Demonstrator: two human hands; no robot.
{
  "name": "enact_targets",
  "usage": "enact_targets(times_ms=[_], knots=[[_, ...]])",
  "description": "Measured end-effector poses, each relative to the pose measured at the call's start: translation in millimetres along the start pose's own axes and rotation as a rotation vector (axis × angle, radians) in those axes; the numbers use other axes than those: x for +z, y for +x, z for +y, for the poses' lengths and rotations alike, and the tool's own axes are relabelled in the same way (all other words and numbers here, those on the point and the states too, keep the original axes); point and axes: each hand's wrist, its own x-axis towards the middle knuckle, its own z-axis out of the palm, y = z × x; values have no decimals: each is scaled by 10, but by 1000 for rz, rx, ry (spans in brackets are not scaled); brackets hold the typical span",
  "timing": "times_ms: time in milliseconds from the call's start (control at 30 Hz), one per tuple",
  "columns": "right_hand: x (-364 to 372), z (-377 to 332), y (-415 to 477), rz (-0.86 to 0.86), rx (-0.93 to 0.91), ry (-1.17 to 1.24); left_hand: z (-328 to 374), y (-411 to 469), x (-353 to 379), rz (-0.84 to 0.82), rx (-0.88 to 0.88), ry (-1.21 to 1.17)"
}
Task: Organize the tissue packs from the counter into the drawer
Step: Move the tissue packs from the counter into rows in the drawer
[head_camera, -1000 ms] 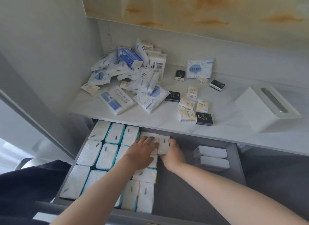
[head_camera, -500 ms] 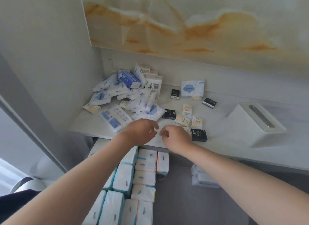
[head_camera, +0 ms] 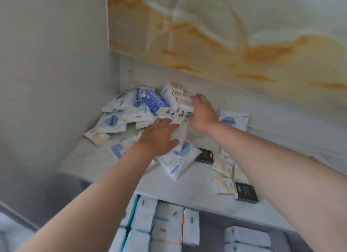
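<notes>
A heap of white-and-blue tissue packs (head_camera: 120,109) lies in the back left corner of the white counter (head_camera: 189,188). My left hand (head_camera: 159,137) lies flat, fingers spread, on white packs in the middle of the heap, just above a large blue-printed pack (head_camera: 178,161). My right hand (head_camera: 201,111) reaches to the back of the heap, its fingers against a white barcoded pack (head_camera: 185,109); whether they curl round it is hidden. Below the counter edge the open grey drawer (head_camera: 212,225) holds rows of white packs (head_camera: 167,227).
Small cream packs (head_camera: 223,169) and black packs (head_camera: 246,192) lie on the counter right of my arms. A blue box (head_camera: 154,101) tops the heap. Another blue-printed pack (head_camera: 234,119) leans on the back wall. A grey wall closes the left side.
Both hands have left the drawer, risen over the counter edge and reached back onto the heap. The view has tilted up, so less of the drawer shows.
</notes>
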Motion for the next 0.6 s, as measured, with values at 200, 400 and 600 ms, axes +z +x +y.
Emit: enact_targets(times_ms=[200, 400, 600], knots=[[164, 59, 278, -87, -13, -294, -37, 138, 167, 76, -19, -24], [223, 294, 61, 99, -103, -188, 6, 87, 138, 44, -33, -37], [-154, 417, -347, 246, -17, 69, 193, -107, 41, 160, -43, -174]])
